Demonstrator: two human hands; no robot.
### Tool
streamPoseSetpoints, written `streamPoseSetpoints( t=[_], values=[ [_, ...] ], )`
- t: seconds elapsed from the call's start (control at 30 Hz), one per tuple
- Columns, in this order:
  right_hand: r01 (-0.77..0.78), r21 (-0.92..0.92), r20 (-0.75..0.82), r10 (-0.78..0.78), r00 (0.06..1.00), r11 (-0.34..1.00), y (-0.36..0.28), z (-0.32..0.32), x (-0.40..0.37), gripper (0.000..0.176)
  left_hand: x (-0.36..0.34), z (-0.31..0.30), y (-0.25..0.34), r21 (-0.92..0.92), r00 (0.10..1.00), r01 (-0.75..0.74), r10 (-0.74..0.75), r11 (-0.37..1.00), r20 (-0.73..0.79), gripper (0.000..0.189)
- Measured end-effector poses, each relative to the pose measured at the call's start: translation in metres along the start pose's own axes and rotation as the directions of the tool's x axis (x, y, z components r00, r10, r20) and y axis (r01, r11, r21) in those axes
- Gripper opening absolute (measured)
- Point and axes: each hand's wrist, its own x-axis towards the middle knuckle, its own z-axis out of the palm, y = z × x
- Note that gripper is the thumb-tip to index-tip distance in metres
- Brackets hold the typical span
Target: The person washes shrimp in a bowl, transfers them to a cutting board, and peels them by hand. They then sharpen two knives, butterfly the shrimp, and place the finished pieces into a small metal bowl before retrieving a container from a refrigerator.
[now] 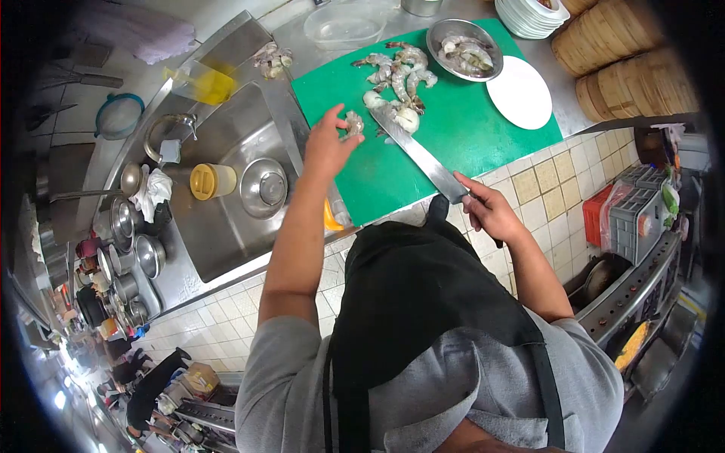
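My left hand (326,147) is over the left part of a green cutting board (453,147), thumb and fingers around a small raw shrimp (353,124). In my right hand (489,209) is the handle of a large kitchen knife (423,157). The blade slants up and left across the board, its tip by some pale shrimp (405,118). Beyond the tip lies a pile of grey raw shrimp (408,75). More shrimp sit in a metal bowl (438,34) at the board's far side, beside a white oval plate (519,92).
Left of the board is a steel sink (226,234) holding a yellow-lidded container (211,181) and a metal strainer bowl (263,189). A greyish heap (272,60) rests by the sink's far corner. Bamboo steamers (612,38) and stacked white plates (532,19) stand at the far right. Another person (151,385) is at lower left.
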Motion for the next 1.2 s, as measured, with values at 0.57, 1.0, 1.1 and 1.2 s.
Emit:
streamPoseSetpoints(
  t=[0.57, 1.0, 1.1, 1.2],
  values=[
    [0.005, 0.262, 0.121, -0.038, 0.992, 0.965, 0.045, 0.022, 0.003, 0.049, -0.077, 0.028, 0.019, 0.559, 0.973, -0.229, 0.173, 0.797, 0.152, 0.082],
    [0.022, 0.327, 0.135, -0.07, 0.988, 0.945, 0.059, 0.026, 0.007, 0.049, -0.078, 0.032, 0.007, 0.513, 0.973, -0.226, 0.162, 0.828, 0.167, 0.088],
    [0.008, 0.314, 0.152, -0.059, 0.987, 0.949, 0.059, 0.025, 0.009, 0.05, -0.078, 0.034, 0.006, 0.517, 0.973, -0.227, 0.166, 0.825, 0.162, 0.087],
    [0.014, 0.295, 0.149, -0.061, 0.987, 0.955, 0.055, 0.028, 0.014, 0.049, -0.078, 0.033, 0.007, 0.501, 0.972, -0.23, 0.174, 0.834, 0.157, 0.088]
  ],
)
